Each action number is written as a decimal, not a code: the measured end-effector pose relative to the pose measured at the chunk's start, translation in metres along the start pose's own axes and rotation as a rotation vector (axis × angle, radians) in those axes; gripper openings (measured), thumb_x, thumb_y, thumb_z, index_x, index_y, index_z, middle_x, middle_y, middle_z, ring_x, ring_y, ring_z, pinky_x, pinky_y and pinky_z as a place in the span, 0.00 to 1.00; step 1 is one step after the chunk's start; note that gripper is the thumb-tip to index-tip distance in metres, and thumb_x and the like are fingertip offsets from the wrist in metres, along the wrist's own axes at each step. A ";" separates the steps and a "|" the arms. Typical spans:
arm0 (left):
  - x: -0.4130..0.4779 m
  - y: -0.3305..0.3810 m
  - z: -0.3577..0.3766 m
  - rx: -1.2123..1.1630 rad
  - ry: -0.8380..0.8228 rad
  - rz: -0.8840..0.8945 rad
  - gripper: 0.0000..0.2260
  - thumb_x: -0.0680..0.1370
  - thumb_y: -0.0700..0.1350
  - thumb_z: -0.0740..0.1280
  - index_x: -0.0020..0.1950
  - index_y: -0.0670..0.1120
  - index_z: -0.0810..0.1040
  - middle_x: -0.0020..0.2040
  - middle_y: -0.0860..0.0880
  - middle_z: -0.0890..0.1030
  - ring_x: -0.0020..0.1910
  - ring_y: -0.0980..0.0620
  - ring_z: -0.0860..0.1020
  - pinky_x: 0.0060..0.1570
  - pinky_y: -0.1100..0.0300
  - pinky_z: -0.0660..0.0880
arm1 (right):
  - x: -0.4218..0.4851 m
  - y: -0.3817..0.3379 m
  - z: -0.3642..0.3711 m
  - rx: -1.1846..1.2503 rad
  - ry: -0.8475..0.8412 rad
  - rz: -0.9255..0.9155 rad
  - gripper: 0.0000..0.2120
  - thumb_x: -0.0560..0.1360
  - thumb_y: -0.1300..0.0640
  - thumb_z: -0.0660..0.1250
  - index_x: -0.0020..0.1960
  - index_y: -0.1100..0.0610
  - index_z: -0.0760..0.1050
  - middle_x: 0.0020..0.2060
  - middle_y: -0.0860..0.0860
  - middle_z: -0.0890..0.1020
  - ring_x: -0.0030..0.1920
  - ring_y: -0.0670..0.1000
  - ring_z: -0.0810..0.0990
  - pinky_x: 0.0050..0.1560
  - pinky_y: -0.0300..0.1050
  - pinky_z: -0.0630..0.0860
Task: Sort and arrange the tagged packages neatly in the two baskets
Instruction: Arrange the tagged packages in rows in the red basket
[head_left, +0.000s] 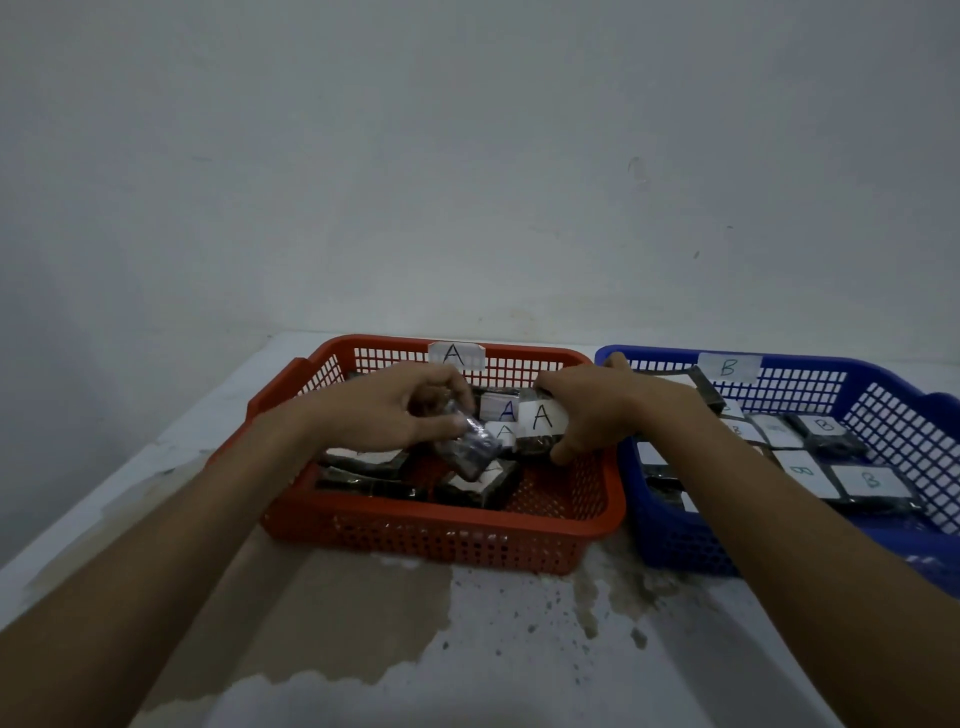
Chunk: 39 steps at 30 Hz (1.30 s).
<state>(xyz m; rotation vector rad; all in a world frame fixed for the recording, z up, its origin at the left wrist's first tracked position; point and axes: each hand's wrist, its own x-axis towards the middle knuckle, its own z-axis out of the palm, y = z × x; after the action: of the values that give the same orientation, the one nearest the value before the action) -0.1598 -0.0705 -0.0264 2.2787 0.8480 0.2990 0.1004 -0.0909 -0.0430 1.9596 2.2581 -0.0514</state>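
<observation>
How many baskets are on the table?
2. The red basket, labelled A, stands in the middle. The blue basket, labelled B, stands right beside it on the right, partly cut off by the picture edge. No other basket shows.

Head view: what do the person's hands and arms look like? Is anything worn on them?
The left hand and the right hand are both bare, and so are the forearms as far as the picture's edge. No sleeve, glove, watch or bracelet shows. The fingers are too blurred to tell small rings.
</observation>
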 end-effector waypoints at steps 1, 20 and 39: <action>-0.003 -0.007 -0.008 0.064 0.006 -0.029 0.05 0.80 0.49 0.67 0.54 0.56 0.77 0.49 0.52 0.83 0.46 0.55 0.82 0.40 0.66 0.75 | -0.001 -0.001 0.000 -0.010 -0.005 -0.006 0.32 0.65 0.35 0.74 0.61 0.48 0.70 0.56 0.47 0.76 0.59 0.53 0.73 0.69 0.62 0.55; 0.036 -0.031 0.044 0.576 -0.129 -0.017 0.33 0.67 0.66 0.74 0.68 0.61 0.69 0.65 0.56 0.73 0.61 0.53 0.73 0.58 0.55 0.74 | -0.023 -0.019 -0.024 -0.075 -0.159 -0.047 0.31 0.69 0.37 0.74 0.67 0.48 0.71 0.60 0.48 0.77 0.63 0.53 0.72 0.70 0.58 0.57; 0.034 -0.032 0.049 0.441 0.009 -0.085 0.32 0.64 0.60 0.79 0.64 0.56 0.73 0.59 0.55 0.72 0.56 0.55 0.71 0.56 0.57 0.75 | -0.020 -0.036 0.010 -0.215 -0.078 -0.113 0.32 0.68 0.33 0.73 0.65 0.50 0.72 0.58 0.50 0.79 0.59 0.53 0.76 0.64 0.55 0.61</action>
<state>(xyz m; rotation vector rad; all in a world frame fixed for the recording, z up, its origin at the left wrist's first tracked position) -0.1288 -0.0559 -0.0851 2.6335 1.0987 0.0877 0.0687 -0.1169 -0.0530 1.6925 2.2198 0.0970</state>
